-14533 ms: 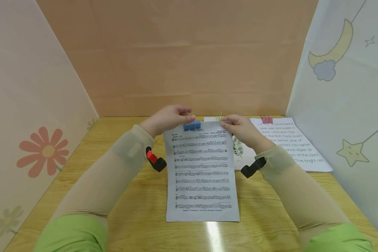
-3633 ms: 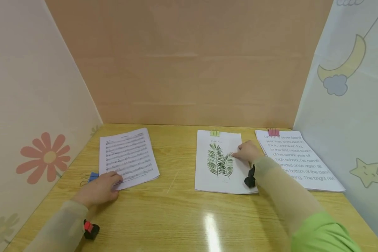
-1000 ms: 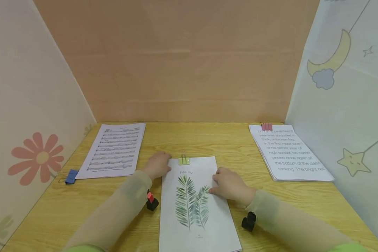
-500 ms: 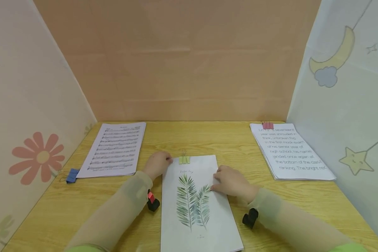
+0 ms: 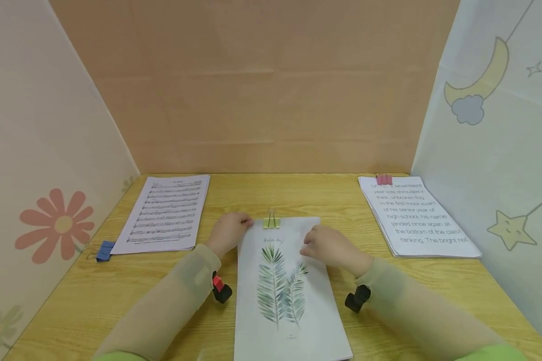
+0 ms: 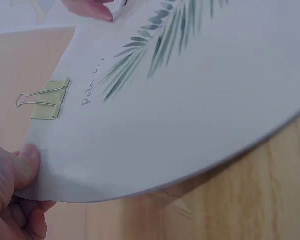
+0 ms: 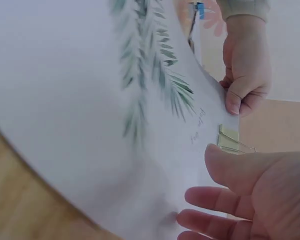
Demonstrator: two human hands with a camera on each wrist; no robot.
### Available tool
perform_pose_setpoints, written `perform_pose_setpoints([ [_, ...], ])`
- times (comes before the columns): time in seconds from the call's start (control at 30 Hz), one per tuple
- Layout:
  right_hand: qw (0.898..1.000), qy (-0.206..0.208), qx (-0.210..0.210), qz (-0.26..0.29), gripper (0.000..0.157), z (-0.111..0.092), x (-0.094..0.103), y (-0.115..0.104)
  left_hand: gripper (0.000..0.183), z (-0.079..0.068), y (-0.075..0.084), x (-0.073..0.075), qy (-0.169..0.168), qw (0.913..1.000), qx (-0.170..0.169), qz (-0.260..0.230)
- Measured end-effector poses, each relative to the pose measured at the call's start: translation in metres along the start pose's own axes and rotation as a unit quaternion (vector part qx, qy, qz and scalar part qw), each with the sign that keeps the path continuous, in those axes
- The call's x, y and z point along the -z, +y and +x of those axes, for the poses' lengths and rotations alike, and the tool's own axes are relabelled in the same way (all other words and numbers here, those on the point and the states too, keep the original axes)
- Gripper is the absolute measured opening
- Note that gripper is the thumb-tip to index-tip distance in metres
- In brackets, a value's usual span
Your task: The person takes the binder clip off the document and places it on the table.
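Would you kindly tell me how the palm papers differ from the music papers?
The palm papers carry a yellow clip on their far edge; the music papers, a blue clip at their near left corner. The left hand pinches the palm papers; the music papers lie untouched. Both are white and printed.

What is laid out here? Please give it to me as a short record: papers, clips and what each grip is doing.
Palm sheet: centre front, two green fronds
Yellow clip: on the palm sheet's top edge
Left grip: pinches the palm sheet's top left corner
Right grip: fingers loose at its upper right side; contact unclear
Music: back left
Blue clip: at the music's lower left corner
Text: back right
Pink clip: on the text's top edge
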State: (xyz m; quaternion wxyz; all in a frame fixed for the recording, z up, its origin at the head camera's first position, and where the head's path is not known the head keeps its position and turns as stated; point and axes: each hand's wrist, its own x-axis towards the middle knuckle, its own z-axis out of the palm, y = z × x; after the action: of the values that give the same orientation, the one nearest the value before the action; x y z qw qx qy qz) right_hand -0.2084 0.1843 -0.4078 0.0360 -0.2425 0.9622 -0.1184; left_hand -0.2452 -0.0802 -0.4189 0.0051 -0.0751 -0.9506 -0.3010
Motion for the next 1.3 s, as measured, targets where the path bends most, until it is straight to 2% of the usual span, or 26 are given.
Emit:
perform_pose_setpoints([
  [0.23,0.998,-0.003,0.009,0.055,0.017,0.013,0.022,-0.003,0.017,-0.003,0.008,0.006,0.004,0.9995,0.018,-0.027],
  [0.5,0.993,0.008,0.014,0.114,0.02,0.027,0.044,-0.004,0.016,-0.007,0.013,0.014,0.017,0.9992,-0.003,-0.035],
  [0.83,0.991,0.032,0.014,0.131,0.022,0.042,0.066,-0.019,0.019,-0.01,0.017,0.023,0.027,0.9992,-0.021,-0.019],
  [1.03,0.989,0.044,0.019,0.144,0.021,0.049,0.077,-0.024,0.021,-0.012,0.026,0.028,0.017,0.9995,-0.025,-0.012],
  [1.17,0.987,0.041,0.013,0.154,0.029,0.052,0.082,-0.025,0.021,-0.013,0.033,0.032,0.023,0.9989,-0.041,-0.008],
  [1.3,0.986,0.03,0.01,0.162,0.047,0.055,0.086,-0.027,0.02,-0.015,0.039,0.036,0.033,0.9975,-0.063,0.002],
])
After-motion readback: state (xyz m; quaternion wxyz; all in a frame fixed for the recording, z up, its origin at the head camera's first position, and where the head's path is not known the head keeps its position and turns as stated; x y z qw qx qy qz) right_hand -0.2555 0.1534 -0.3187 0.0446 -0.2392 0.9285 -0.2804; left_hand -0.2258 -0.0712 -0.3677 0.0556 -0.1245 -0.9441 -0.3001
